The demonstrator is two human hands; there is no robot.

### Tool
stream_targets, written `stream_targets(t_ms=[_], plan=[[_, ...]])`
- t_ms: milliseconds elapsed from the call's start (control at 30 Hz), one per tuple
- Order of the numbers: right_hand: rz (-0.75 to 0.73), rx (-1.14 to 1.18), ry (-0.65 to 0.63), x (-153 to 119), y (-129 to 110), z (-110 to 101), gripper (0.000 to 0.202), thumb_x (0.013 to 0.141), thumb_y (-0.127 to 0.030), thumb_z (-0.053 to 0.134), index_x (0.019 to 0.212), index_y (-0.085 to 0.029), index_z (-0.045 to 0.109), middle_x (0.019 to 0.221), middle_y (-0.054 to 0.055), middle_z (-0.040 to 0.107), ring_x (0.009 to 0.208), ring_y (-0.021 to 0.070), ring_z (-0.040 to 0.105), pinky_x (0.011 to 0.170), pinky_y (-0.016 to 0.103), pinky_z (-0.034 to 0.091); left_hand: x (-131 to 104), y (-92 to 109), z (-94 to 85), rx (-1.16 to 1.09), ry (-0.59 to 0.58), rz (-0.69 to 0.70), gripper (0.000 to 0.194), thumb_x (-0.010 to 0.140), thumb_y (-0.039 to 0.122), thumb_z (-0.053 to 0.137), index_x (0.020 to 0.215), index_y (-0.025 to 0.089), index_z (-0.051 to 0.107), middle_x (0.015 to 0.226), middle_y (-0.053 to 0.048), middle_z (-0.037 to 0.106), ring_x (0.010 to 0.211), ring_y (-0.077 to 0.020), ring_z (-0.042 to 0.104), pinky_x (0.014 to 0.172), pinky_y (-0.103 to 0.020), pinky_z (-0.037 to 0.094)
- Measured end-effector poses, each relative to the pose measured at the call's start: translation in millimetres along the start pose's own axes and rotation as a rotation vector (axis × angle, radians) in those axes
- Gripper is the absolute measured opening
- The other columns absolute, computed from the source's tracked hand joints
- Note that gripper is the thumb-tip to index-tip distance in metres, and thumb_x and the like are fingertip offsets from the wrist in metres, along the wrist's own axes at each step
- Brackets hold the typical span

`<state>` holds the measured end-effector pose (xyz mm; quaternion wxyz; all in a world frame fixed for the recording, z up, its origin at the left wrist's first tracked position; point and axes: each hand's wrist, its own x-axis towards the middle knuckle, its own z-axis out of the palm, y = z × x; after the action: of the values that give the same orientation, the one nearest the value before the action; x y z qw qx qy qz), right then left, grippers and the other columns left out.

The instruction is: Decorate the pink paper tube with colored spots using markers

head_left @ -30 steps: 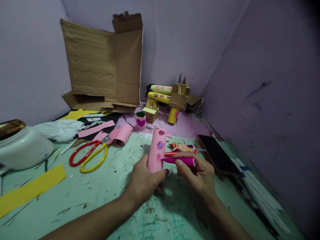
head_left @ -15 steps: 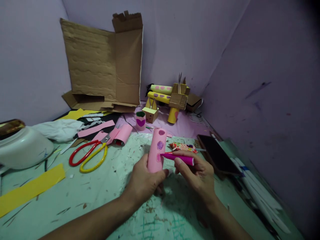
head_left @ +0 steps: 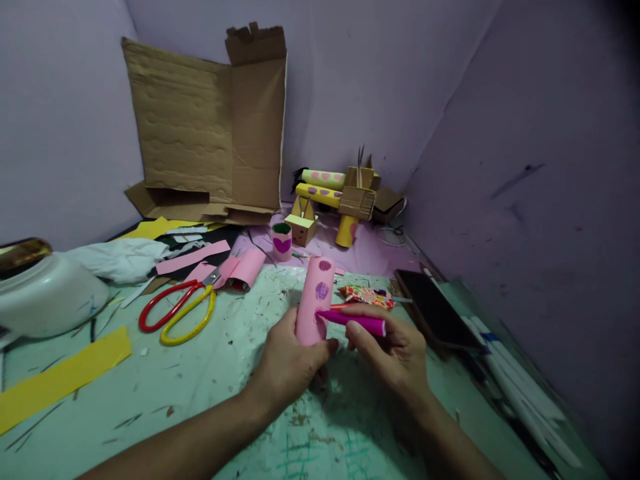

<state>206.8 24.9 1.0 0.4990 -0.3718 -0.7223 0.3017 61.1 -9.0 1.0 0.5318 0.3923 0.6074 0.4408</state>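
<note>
A pink paper tube stands tilted away from me above the table, with my left hand wrapped round its lower end. Two filled purple spots and an outlined one run down its front. Between the thumb and fingers of my right hand is a magenta marker; its tip touches the tube at the lowest spot. A red-orange stick, perhaps a pen, shows just behind the marker, and I cannot tell whether that hand also holds it. Beyond the tube sits a small pink cup with a purple heart.
Scissors with red and yellow handles lie at left, near pink paper scraps and a yellow strip. A dark phone lies at right. Behind are a cardboard sheet, a small cardboard box and yellow spotted tubes.
The marker and my right hand have shifted slightly left and down, the tip now inside the lowest spot's outline. My left hand keeps its hold on the tube.
</note>
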Motion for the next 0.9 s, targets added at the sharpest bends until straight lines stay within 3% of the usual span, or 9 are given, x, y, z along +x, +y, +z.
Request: stream_targets(t_ms=[267,500,900], plan=[[-0.009,-0.002,-0.019,0.7,-1.7,-0.3,0.011,0.079,-0.025,0.061,0.084,-0.023,0.071,0.071,0.002,0.072,0.064,0.0188,0.067,0.060,0.031,0.053,0.6,-1.7,-0.4,0.023,0.015,0.031,0.034,0.066,0.025,0.067,0.096,0.015,0.055,0.066,0.001,0.058,0.044,-0.0115,0.053,0.040,-0.025,0.046],[0.054,-0.013,0.033,0.6,0.3,-0.8,0.013,0.081,-0.027,0.060,0.087,-0.021,0.071,0.065,0.002,0.068,0.063,0.0191,0.067,0.057,0.031,0.051,1.2,-1.1,0.6,-0.008,-0.007,-0.003,0.037,0.065,0.027,0.067,0.098,0.015,0.054,0.055,0.003,0.056,0.039,-0.0141,0.053,0.038,-0.028,0.046],[0.010,-0.011,-0.004,-0.6,2.4,-0.2,0.011,0.080,-0.028,0.062,0.083,-0.023,0.071,0.066,0.002,0.070,0.063,0.0197,0.067,0.057,0.030,0.052,1.6,-3.5,-0.3,0.003,0.012,0.030,0.033,0.065,0.024,0.067,0.095,0.017,0.054,0.064,0.002,0.057,0.045,-0.0119,0.053,0.040,-0.025,0.046]])
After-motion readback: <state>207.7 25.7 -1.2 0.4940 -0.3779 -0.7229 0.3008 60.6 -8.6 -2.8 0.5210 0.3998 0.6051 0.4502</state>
